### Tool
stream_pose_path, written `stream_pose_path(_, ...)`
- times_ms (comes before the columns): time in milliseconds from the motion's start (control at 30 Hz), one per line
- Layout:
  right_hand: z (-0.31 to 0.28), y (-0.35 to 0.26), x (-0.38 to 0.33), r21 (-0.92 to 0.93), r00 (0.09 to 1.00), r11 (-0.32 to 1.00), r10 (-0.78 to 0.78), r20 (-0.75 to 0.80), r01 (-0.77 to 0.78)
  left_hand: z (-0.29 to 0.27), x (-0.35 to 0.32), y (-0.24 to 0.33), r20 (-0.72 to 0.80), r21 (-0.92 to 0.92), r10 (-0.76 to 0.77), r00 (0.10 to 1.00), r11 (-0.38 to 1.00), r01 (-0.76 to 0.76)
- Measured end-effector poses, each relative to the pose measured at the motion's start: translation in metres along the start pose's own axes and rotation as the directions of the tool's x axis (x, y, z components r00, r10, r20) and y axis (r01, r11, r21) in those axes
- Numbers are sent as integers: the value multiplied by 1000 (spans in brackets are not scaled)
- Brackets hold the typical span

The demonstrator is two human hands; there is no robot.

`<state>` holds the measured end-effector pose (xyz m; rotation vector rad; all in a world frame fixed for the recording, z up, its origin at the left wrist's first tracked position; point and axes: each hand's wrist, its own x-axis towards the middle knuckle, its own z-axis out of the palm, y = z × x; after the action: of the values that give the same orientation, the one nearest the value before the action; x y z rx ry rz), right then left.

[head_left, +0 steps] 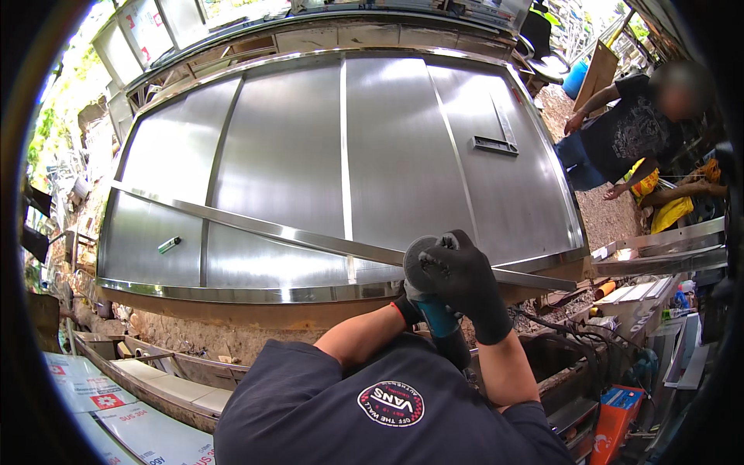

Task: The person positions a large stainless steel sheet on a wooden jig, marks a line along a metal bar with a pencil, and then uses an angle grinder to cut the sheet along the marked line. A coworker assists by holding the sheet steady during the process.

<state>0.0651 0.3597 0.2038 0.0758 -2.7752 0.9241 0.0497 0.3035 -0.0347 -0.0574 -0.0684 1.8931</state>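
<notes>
Over steel strip [310, 239]: gloved right hand [465, 280] gripping grinder [431, 304].

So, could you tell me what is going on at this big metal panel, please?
A person in black gloves holds an angle grinder with both hands, the right hand on top and the left hand mostly hidden beneath. Its disc sits at a long steel strip lying diagonally across a large stainless steel panel. A small green object lies on the panel, and another person bends nearby.

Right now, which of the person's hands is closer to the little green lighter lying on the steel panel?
Left. The left hand grips the angle grinder on the side toward the green lighter, though well apart; the gloved right hand is farther right, over the grinder's head.
</notes>
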Motion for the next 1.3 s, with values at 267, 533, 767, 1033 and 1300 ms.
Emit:
stream_pose_path(267,25,9,-4,-303,943,894,-327,68,332,3,-16,11,0,202,150,989,968,-147)
stream_pose_path(533,26,-15,-6,-307,884,837,-467,34,454,9,-16,11,16,553,452,892,739,-385)
stream_pose_path(767,17,-13,-15,-309,972,927,-232,-32,211,21,4,4,190,785,755,627,267,-559)
stream_pose_path(1033,-2,-12,-17,-371,958,883,-259,126,288,26,12,0,555,803,781,286,-412,-431)
stream_pose_path(1300,0,-10,-15,-498,951,811,-284,120,306,22,-10,-2,294,897,728,620,14,-442)
